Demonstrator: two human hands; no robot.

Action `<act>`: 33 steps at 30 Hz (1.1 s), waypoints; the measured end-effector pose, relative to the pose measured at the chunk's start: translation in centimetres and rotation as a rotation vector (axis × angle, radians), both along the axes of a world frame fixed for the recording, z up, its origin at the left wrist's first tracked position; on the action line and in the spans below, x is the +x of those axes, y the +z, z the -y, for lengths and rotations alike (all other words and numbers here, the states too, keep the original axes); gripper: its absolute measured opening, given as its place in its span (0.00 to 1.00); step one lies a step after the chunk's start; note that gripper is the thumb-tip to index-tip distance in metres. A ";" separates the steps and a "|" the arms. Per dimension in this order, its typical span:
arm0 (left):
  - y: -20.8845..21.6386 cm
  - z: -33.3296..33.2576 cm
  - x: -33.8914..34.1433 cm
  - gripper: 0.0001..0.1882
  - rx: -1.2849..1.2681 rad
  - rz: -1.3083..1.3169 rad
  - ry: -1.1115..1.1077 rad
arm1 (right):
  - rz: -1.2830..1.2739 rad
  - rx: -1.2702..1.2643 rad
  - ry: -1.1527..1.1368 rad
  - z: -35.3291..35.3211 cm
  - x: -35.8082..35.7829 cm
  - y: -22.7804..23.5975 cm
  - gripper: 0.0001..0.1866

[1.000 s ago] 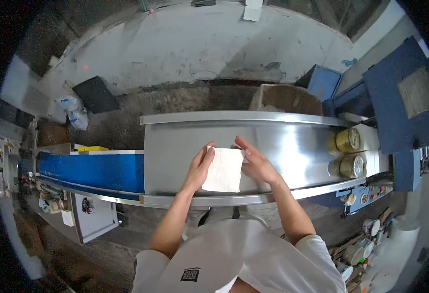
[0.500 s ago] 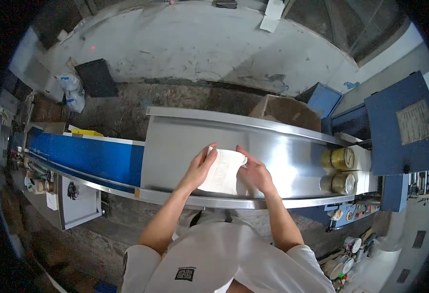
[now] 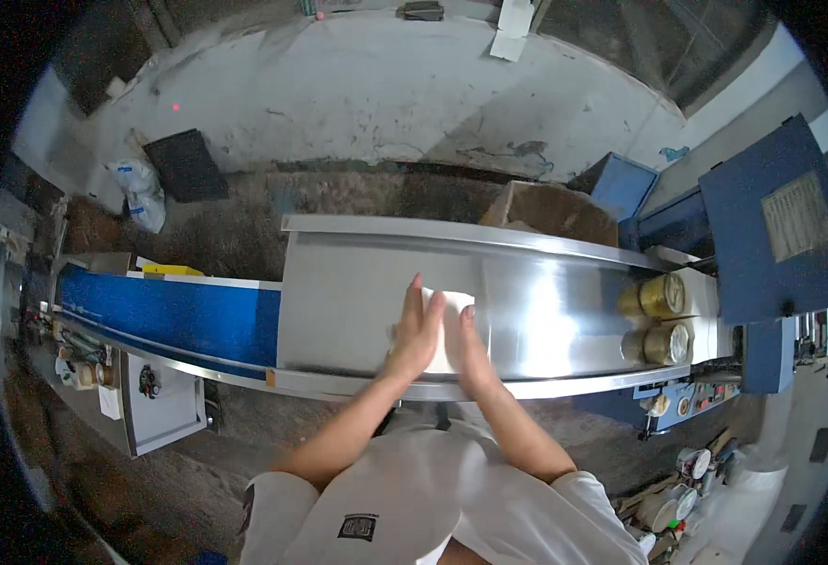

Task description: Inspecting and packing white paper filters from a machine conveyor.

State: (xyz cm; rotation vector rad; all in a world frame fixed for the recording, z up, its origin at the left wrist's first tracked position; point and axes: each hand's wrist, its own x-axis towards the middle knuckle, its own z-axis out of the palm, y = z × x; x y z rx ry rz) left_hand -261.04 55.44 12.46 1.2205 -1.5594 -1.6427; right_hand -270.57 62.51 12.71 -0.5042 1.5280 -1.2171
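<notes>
Between my two hands is a white paper stack [image 3: 448, 330], over the steel table [image 3: 338, 311]. My left hand [image 3: 419, 336] presses along its left side, fingers straight and pointing away from me. On the opposite side my right hand [image 3: 473, 353] holds it with the thumb and palm. Both hands stand on edge, so much of the stack's sides is hidden. Whether its lower edge touches the steel I cannot tell.
A blue conveyor belt [image 3: 169, 315] joins the table on the left. At the right end two gold cylindrical weights [image 3: 664, 345] rest by white blocks and a blue machine [image 3: 762, 226]. Behind stands a cardboard box [image 3: 550, 212]; raised metal rims edge the table.
My hands have come closer together, with the palms turned to face each other. The stack, earlier spread wider and seen flat, now shows as a narrower strip between them.
</notes>
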 end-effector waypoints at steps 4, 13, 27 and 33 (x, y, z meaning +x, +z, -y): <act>1.8 -0.7 -2.4 0.44 -0.182 0.126 0.063 | 0.484 -0.220 -0.166 0.3 -0.7 0.2 0.42; 10.2 2.4 3.7 0.47 -0.024 -0.094 0.079 | 0.979 -0.338 -0.229 0.0 -3.9 2.4 0.53; 1.4 3.4 9.6 0.32 0.349 -0.363 -0.016 | 0.659 -0.158 -0.011 2.7 -0.5 -0.1 0.44; -4.1 5.6 11.9 0.28 0.047 -0.254 0.051 | 0.283 0.009 0.113 2.4 0.5 -4.8 0.53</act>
